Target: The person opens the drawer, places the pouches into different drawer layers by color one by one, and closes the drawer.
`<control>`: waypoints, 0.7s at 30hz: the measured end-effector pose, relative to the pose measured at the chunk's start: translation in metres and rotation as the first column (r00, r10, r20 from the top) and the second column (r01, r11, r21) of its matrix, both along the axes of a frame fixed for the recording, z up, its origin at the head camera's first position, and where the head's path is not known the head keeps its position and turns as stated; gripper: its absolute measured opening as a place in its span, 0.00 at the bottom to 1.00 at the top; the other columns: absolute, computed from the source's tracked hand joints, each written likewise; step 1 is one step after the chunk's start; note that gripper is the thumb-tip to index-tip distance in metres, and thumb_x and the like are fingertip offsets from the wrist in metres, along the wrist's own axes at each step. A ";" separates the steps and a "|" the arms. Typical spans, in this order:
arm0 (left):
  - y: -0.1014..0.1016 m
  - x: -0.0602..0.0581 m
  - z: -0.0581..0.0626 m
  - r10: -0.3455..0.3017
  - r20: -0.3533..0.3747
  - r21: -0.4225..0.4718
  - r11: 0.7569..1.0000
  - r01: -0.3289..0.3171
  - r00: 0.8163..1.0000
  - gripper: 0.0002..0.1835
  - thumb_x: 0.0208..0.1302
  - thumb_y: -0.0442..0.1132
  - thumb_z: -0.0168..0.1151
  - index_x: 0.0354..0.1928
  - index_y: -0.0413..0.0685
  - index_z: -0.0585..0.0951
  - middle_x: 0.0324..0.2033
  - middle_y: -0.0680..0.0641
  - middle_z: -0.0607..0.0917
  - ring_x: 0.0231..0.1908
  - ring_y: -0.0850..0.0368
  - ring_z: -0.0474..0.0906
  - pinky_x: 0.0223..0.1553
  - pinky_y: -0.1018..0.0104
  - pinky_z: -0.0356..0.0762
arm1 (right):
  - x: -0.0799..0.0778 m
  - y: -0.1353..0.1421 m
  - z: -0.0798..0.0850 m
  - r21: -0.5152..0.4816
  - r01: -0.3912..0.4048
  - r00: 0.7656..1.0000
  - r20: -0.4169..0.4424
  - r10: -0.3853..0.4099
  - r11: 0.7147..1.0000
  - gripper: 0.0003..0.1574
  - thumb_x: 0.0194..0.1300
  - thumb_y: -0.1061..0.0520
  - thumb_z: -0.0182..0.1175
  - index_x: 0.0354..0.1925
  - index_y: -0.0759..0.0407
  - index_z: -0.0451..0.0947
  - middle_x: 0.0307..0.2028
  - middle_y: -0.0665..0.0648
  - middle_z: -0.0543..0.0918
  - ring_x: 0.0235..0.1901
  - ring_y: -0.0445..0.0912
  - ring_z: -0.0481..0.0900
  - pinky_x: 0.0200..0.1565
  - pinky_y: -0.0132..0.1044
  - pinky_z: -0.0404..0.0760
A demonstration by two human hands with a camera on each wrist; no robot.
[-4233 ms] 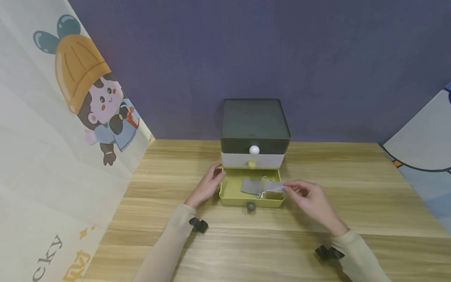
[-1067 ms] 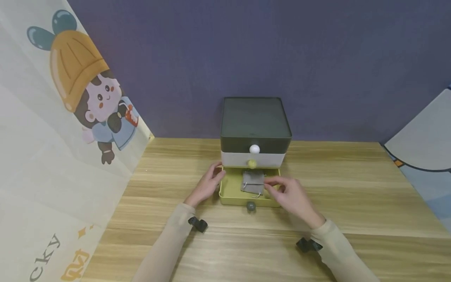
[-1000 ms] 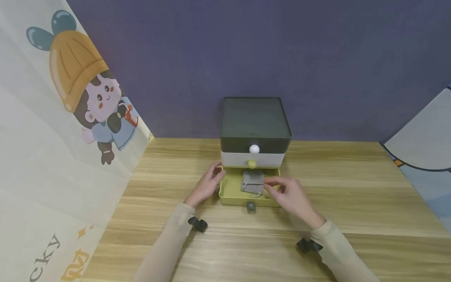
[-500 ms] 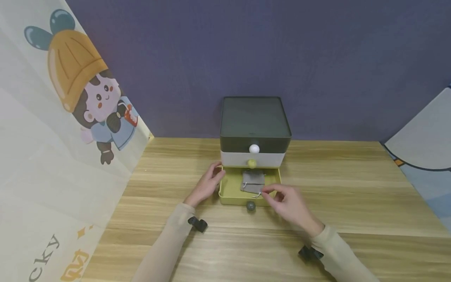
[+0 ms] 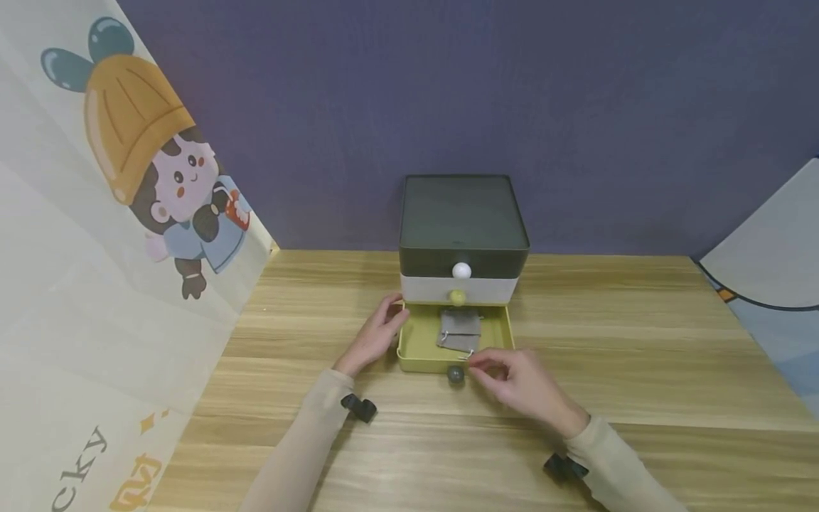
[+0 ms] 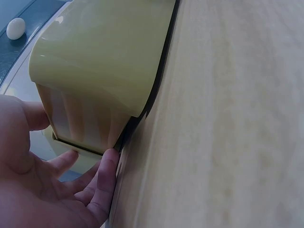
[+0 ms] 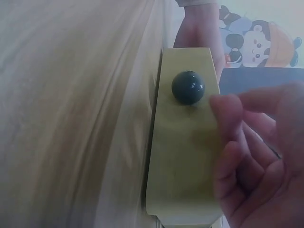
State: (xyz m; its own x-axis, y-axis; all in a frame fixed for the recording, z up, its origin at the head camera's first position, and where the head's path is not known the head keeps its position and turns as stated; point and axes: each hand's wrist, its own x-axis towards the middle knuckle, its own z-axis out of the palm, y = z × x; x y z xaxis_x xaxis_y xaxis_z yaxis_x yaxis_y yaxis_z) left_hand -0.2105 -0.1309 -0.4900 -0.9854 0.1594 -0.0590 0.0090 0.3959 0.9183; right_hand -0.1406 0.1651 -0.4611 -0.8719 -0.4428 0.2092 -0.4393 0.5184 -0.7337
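The lowest, yellow-green drawer (image 5: 419,341) of a small chest (image 5: 463,213) is pulled out. Two grey drawstring pouches (image 5: 461,322) lie inside it, one overlapping the other, a white cord end near the drawer front. My left hand (image 5: 374,338) rests against the left side of the drawer; in the left wrist view its fingertips touch the chest's lower part. My right hand (image 5: 521,384) is at the drawer's front edge, right of the dark round knob (image 7: 188,88). Its thumb and forefinger tips are close together, with nothing visible between them.
Above the open drawer are a pale drawer with a yellow-green knob (image 5: 457,297) and a dark drawer with a white knob (image 5: 461,270), both closed. The chest stands on a wooden table (image 5: 409,455) before a dark blue wall (image 5: 345,128).
Earlier my right hand held one pouch by its end and laid it over the other. It has since released the pouch and moved toward the drawer's front. The left hand has stayed put.
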 end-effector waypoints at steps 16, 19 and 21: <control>0.001 0.001 0.002 0.004 -0.014 0.009 1.000 -0.004 1.000 0.32 0.83 0.49 0.52 0.81 0.46 0.63 0.72 0.34 0.75 0.70 0.35 0.75 0.75 0.39 0.71 | -0.002 -0.007 -0.008 0.093 -0.080 0.985 -0.144 0.093 0.992 0.19 0.62 0.60 0.77 0.51 0.51 0.90 0.38 0.50 0.95 0.26 0.31 0.85 0.25 0.26 0.81; 0.001 0.000 0.001 0.004 -0.005 0.006 1.000 -0.004 1.000 0.31 0.84 0.50 0.51 0.81 0.46 0.63 0.72 0.34 0.76 0.71 0.36 0.75 0.74 0.40 0.72 | -0.003 -0.006 -0.010 0.137 -0.088 0.974 -0.194 0.114 0.987 0.19 0.61 0.59 0.77 0.51 0.50 0.90 0.39 0.49 0.95 0.30 0.33 0.87 0.31 0.27 0.85; 0.002 0.000 0.000 0.006 0.004 0.006 1.000 -0.006 1.000 0.31 0.84 0.51 0.51 0.81 0.47 0.63 0.72 0.35 0.76 0.71 0.36 0.75 0.74 0.40 0.71 | -0.004 -0.005 -0.011 0.168 -0.103 0.972 -0.194 0.135 0.980 0.19 0.62 0.59 0.77 0.52 0.50 0.90 0.41 0.50 0.95 0.28 0.32 0.85 0.32 0.28 0.86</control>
